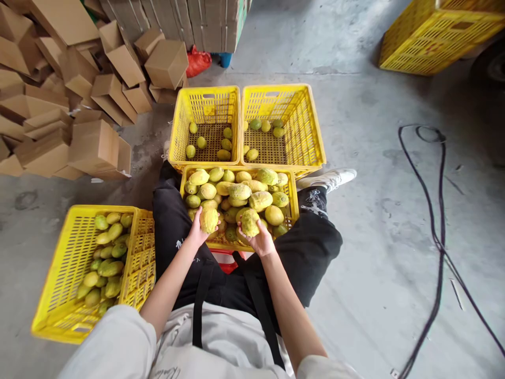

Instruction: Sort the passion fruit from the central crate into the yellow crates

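Observation:
My left hand [198, 230] is wrapped round a yellow, bumpy papaya-like fruit [209, 220]. A greener one of the same kind, a lumpy fruit [250, 222], sits in my right hand [263, 242], its fingers closed about the side and underneath. Both hands are above the near edge of a yellow plastic crate [292, 197] between my legs, heaped with yellow and green fruits [239, 192]. Just beyond it stand two more yellow crates side by side: the far left crate [177, 126] and the far right crate [315, 131], each with several fruits on its bottom.
To my left a tilted yellow crate [59, 284] holds many fruits along one side. Cardboard boxes [94, 145] are piled at the upper left, near a red bag [198, 62]. Another yellow crate [418, 45] stands upper right. A black cable [441, 226] lies across the right floor.

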The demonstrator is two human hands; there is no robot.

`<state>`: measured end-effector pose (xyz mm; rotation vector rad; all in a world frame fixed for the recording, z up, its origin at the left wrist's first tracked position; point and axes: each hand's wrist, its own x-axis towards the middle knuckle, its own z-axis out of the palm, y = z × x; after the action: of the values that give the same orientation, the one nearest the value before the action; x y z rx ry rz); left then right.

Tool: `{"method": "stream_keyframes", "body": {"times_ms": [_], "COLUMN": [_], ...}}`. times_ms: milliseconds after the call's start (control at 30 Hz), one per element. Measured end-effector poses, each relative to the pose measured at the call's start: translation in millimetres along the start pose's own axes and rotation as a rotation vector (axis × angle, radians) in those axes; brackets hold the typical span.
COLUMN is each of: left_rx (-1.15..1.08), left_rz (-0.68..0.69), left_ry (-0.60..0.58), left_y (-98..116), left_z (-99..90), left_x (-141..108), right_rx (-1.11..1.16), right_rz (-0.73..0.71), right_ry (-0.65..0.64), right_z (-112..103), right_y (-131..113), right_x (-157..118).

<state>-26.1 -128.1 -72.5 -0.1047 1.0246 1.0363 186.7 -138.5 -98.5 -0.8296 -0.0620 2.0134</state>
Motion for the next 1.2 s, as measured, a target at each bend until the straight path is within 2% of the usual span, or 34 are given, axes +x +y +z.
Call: {"method": "stream_keyframes", "body": {"times_ms": [200, 333, 500, 600, 767, 967, 1200], "left_rx": [0.009, -0.020, -0.148, -0.145, -0.091, -0.023, -0.101], "left_rz": [0.008, 0.002, -0.029, -0.060, -0.069, -0.058, -0.056], "left_ry": [-0.001, -0.012, -0.166, -0.204, -0.148, -0.137, -0.113], "left_y": [0, 0, 1, 2, 3, -1, -1], "left_z": [1.9, 0.5, -2.1, -1.8, -0.2, 4.2, -2.2], "left_x": [-1, -1, -5, -9, -10, -8, -3], "right_rx": [0.042, 0.066, 0.046, 0.052, 0.146, 0.119, 0.105], "right_rz": [-0.003, -0.016, -0.083, -0.090, -0.066, 0.026, 0.000], "right_ry": [-0.009, -0.059, -0.084, -0.066, -0.103, -0.036, -0.016], "right_z": [0, 6, 11, 8, 1, 4, 3], "right_y": [-3, -7, -7, -7, -9, -8, -8], "right_x": [-1, -3, -6, -9, -11, -6, -4]}}
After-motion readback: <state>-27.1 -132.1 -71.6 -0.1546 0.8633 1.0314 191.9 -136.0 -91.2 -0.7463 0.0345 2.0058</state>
